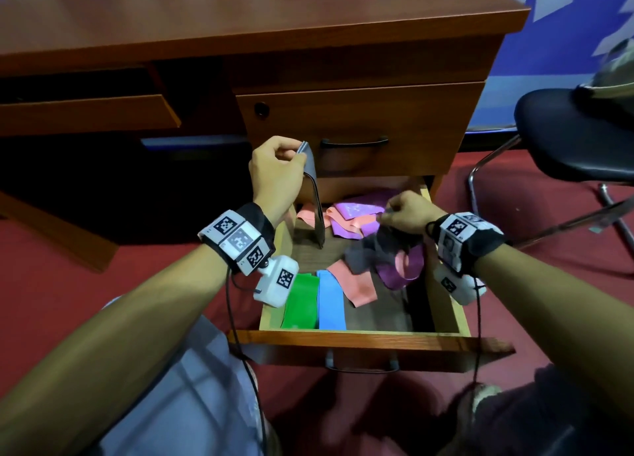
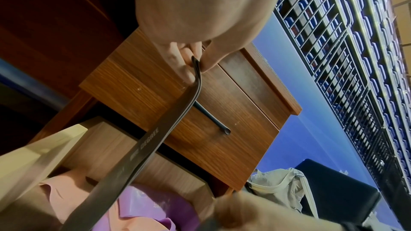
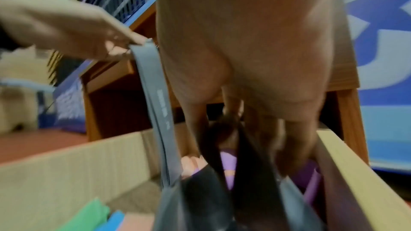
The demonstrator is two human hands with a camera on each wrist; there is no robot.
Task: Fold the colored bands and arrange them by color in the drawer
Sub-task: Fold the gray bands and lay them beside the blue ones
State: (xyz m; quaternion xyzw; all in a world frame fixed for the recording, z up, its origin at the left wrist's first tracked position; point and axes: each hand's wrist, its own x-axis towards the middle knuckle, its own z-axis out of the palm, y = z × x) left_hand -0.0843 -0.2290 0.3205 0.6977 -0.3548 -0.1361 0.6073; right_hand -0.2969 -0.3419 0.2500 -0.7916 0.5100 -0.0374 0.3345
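Observation:
My left hand [image 1: 297, 153] pinches the top end of a grey band [image 1: 316, 201] that hangs straight down into the open drawer [image 1: 370, 339]. The same pinch shows in the left wrist view on the grey band [image 2: 155, 134]. My right hand [image 1: 391, 215] grips another dark grey band [image 1: 374, 249] lifted over the drawer's right side; in the right wrist view that dark band [image 3: 200, 191] dangles under the fingers. A folded green band [image 1: 302, 301] and a folded blue band [image 1: 331, 301] lie side by side at the front left. Loose pink bands [image 1: 353, 284] and purple bands [image 1: 356, 212] lie scattered.
The desk's upper drawer front [image 1: 356, 126] with its dark handle [image 1: 353, 142] stands shut just behind my left hand. A black chair [image 1: 576, 139] with a cloth on it stands to the right. Red carpet [image 1: 487, 167] surrounds the desk.

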